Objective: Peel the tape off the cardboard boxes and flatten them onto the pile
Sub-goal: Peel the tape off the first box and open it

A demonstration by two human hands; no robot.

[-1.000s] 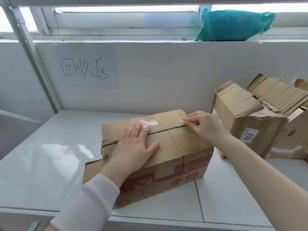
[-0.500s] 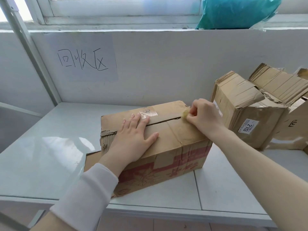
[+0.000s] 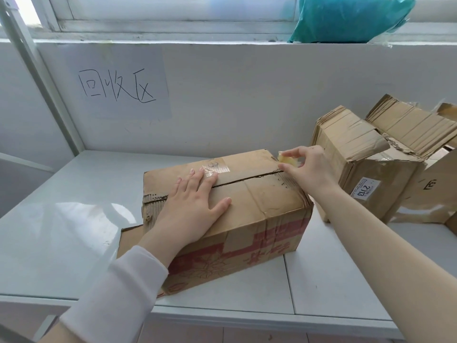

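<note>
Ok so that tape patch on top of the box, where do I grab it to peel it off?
Probably its right edge, coming from the right. The patch lies flat on the box, and the left hand rests flat with fingertips at its left end, so only the right end is clear. The right hand is pinching a tape wad.

A long white sleeve of soft, smooth cloth ends at the wrist, just behind the left hand. The right arm is bare all the way along.
</note>
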